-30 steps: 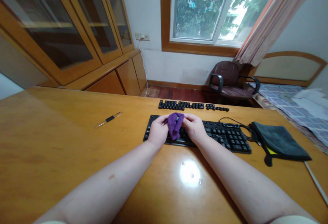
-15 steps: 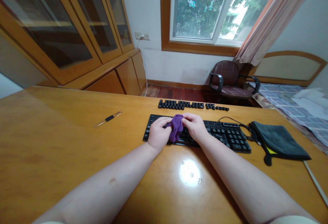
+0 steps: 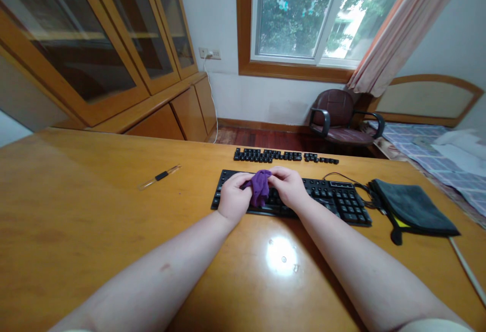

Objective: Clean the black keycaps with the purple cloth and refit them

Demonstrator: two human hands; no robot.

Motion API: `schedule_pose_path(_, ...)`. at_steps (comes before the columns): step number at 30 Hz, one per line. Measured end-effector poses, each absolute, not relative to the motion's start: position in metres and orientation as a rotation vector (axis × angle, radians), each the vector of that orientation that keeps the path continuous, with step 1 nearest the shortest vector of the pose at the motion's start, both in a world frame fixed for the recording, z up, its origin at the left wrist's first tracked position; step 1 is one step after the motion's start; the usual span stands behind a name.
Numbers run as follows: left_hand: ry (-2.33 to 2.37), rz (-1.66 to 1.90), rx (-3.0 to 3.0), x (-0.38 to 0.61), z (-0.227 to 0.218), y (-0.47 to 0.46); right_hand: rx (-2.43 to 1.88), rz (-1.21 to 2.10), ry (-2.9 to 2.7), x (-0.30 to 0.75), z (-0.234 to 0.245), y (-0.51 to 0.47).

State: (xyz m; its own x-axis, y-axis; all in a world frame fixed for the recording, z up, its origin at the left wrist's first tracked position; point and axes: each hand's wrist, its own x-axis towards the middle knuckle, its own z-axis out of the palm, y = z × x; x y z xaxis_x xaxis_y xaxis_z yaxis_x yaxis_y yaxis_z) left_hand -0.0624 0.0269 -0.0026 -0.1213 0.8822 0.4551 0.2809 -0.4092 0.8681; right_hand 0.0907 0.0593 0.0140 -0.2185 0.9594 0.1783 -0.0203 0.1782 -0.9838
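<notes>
Between my two hands is a crumpled purple cloth (image 3: 260,188), held over the left half of a black keyboard (image 3: 351,208). My left hand (image 3: 234,195) is closed on the cloth's left side, thumb and fingers pinching it. The cloth's upper right edge is pinched by my right hand (image 3: 287,186). Both hands hide part of the keyboard beneath them. Behind it, near the desk's far edge, lie rows of loose black keycaps (image 3: 266,155). Whether anything is wrapped inside the cloth is hidden.
To the left on the wooden desk (image 3: 94,210) lies a thin clear tool with a black grip (image 3: 161,175). A folded dark grey cloth (image 3: 413,205) and a coiled black cable (image 3: 374,198) sit to the right. Beyond the desk stands an office chair (image 3: 336,114).
The purple cloth has shifted slightly and its hanging folds look bunched differently. Both hands keep nearly the same place and grip.
</notes>
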Motion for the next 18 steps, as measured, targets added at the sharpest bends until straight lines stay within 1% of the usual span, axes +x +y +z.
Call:
schedule_pose_path(5, 1.129, 1.581, 1.293, -0.059, -0.006, 0.034, -0.868, 1.303, -1.364, 0.088, 0.013, 0.058)
schedule_pose_path(11, 1.029, 1.574, 1.089, -0.057, -0.005, 0.039, -0.812, 1.094, -1.529, 0.095, 0.013, 0.054)
schedule_pose_path(15, 1.003, 1.548, 1.057, -0.057, -0.004, 0.039, -0.843, 1.238, -1.443, 0.096, 0.013, 0.055)
schedule_pose_path(18, 0.989, 1.536, 1.037, -0.056, -0.004, 0.038, -0.853, 1.276, -1.373, 0.090, 0.014, 0.056)
